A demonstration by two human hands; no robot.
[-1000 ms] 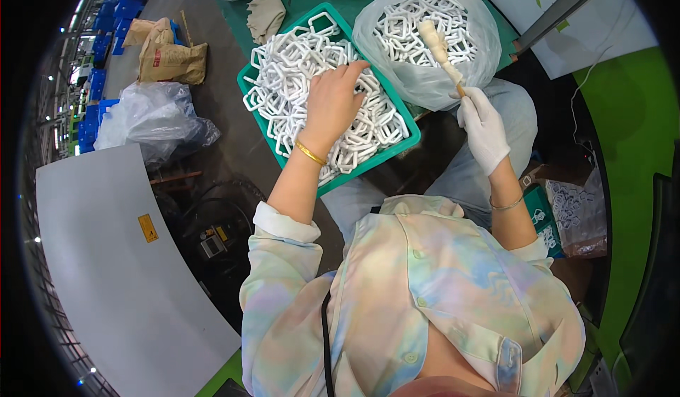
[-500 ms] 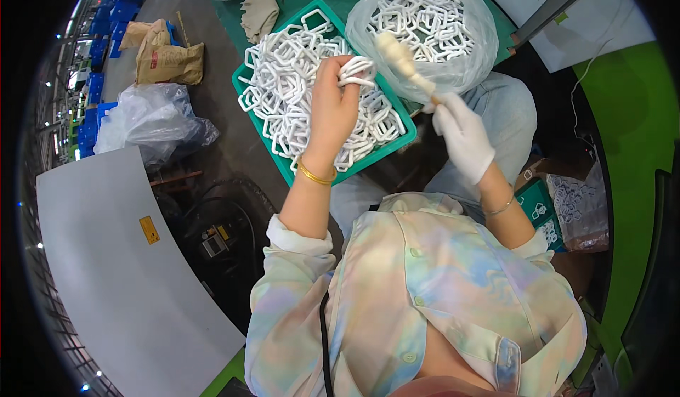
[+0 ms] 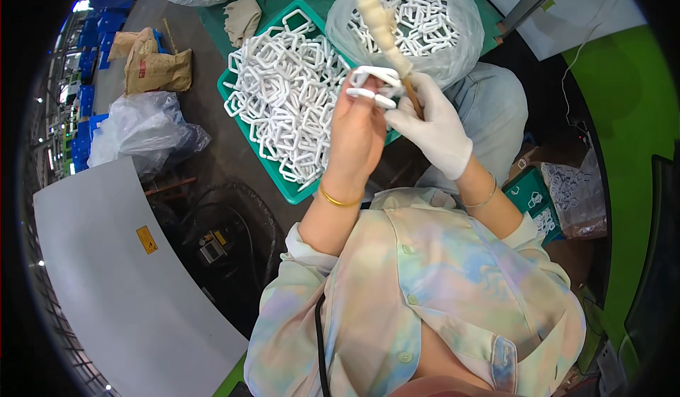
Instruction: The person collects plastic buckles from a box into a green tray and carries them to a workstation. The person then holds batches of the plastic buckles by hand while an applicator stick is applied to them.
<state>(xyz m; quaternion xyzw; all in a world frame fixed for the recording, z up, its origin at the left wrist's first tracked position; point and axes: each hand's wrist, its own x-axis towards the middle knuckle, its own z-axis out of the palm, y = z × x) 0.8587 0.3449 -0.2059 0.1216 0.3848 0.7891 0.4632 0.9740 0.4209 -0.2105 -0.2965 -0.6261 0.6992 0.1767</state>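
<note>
My bare left hand (image 3: 356, 131) is raised over the near edge of a green tray (image 3: 285, 188) and grips a couple of white plastic square rings (image 3: 374, 85). My right hand (image 3: 433, 124), in a white glove, touches those rings and holds a wooden stick with a cream padded tip (image 3: 379, 18) that points up and away. The tray is heaped with several white rings (image 3: 283, 106). Behind the stick, a clear plastic bag (image 3: 453, 50) holds more white rings.
A crumpled cloth (image 3: 242, 18) lies on the green table behind the tray. Brown paper sacks (image 3: 157, 67) and a filled clear bag (image 3: 138, 131) sit at the left, with a grey panel (image 3: 120, 291) below. A small green box and a bag of rings (image 3: 577, 195) are at the right.
My left hand has lifted off the tray heap with rings and come up toward me. My right hand has swung the stick in to meet the rings.
</note>
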